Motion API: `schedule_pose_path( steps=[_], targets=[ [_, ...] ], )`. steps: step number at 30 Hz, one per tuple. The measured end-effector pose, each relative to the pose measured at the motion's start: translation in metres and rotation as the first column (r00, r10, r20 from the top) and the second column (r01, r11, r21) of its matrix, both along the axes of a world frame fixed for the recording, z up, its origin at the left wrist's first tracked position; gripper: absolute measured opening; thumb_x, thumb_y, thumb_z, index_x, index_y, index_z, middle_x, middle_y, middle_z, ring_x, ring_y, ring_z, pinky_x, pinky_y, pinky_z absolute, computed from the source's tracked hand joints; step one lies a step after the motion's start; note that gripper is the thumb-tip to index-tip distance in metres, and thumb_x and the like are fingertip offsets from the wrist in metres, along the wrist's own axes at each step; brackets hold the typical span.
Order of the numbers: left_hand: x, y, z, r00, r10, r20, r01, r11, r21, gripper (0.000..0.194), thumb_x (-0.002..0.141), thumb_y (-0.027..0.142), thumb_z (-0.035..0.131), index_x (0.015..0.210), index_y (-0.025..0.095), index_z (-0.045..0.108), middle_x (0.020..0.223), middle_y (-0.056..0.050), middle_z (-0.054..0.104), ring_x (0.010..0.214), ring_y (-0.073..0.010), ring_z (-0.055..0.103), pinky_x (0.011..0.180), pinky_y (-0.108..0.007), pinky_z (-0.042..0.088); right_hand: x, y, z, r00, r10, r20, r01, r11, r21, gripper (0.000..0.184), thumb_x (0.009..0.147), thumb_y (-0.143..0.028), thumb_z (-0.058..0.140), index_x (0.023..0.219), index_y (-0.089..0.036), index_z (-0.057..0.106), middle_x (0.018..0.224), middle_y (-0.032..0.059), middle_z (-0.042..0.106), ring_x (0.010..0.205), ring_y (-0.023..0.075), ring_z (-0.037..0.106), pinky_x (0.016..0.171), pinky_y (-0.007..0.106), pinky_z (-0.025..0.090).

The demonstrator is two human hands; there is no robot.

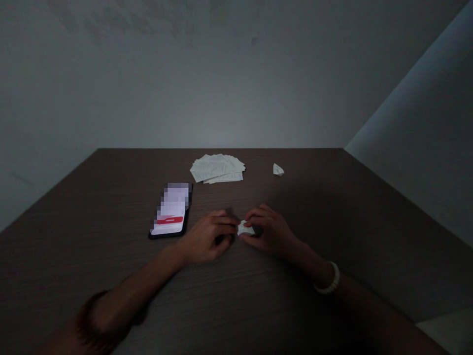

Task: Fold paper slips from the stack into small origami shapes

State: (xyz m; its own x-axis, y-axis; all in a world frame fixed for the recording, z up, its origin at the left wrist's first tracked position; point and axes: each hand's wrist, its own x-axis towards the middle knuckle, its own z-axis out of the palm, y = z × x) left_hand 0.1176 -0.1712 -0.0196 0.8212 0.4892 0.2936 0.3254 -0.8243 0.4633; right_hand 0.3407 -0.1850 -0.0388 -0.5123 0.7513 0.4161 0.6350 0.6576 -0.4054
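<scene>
A small folded piece of white paper (245,228) lies on the dark wooden table, between my two hands. My right hand (272,230) grips it from the right, fingers bent over its far side and the thumb at its near edge. From the left, my left hand (209,236) presses its fingertips against the paper's left edge, with the thumb curled below them. Dim light and the fingers hide part of the paper, so its exact folds cannot be made out.
A fanned pile of printed paper slips (218,168) lies toward the back of the table (148,162). To its right is a small folded paper (278,170). A phone with a lit screen (170,209) lies left of my hands. A pale wall (221,74) stands behind.
</scene>
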Motion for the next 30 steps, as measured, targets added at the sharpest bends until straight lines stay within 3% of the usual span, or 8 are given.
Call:
schedule_pose_path(
  steps=[5,9,15,24,30],
  targets=[
    [-0.001,0.0,-0.001,1.0,-0.001,-0.015,0.002,1.0,0.027,0.027,0.084,0.01,0.047,0.103,0.014,0.066,0.109,-0.008,0.066,0.097,-0.0236,0.055,0.09,-0.041,0.045,-0.001,0.0,0.001,1.0,0.004,-0.017,-0.004,1.0,-0.009,0.028,0.07,-0.04,0.079,0.084,-0.019,0.066,0.093,0.0049,0.067,0.083,0.0199,0.056,0.076,0.034,0.046],
    [-0.003,-0.003,-0.004,0.998,0.001,-0.06,0.006,0.994,0.109,0.035,0.084,0.014,0.048,0.116,0.015,0.061,0.113,-0.01,0.063,0.102,-0.0259,0.054,0.091,-0.044,0.045,0.004,0.0,0.002,0.997,0.075,-0.004,-0.075,0.997,-0.025,0.01,0.083,-0.027,0.066,0.091,-0.021,0.068,0.096,0.004,0.067,0.086,0.0184,0.057,0.081,0.033,0.046],
    [-0.004,-0.004,-0.007,0.991,-0.007,-0.132,0.032,0.982,0.187,0.03,0.087,0.019,0.049,0.113,0.019,0.064,0.115,-0.011,0.058,0.104,-0.0276,0.053,0.089,-0.045,0.045,0.016,-0.002,0.003,0.98,0.173,0.097,-0.177,0.984,0.029,0.02,0.085,-0.018,0.06,0.101,-0.025,0.069,0.111,0.0055,0.064,0.092,0.0195,0.057,0.083,0.037,0.046],
    [-0.004,-0.004,-0.004,0.989,-0.002,-0.15,0.028,0.985,0.173,0.029,0.087,0.022,0.05,0.111,0.019,0.065,0.116,-0.012,0.057,0.104,-0.0285,0.053,0.088,-0.046,0.046,0.008,0.001,0.002,0.995,0.096,0.039,-0.097,0.995,0.017,0.015,0.09,-0.02,0.056,0.086,-0.02,0.07,0.099,0.0043,0.067,0.088,0.0172,0.057,0.082,0.033,0.045],
    [-0.004,-0.004,-0.004,0.991,0.004,-0.132,0.019,0.985,0.172,0.028,0.087,0.023,0.049,0.11,0.018,0.066,0.117,-0.012,0.057,0.105,-0.0285,0.053,0.09,-0.047,0.046,0.01,0.0,0.003,0.99,0.058,0.13,-0.07,0.994,0.085,0.016,0.09,-0.024,0.055,0.086,-0.022,0.071,0.099,0.0066,0.062,0.089,0.0197,0.052,0.077,0.033,0.044]
  ],
)
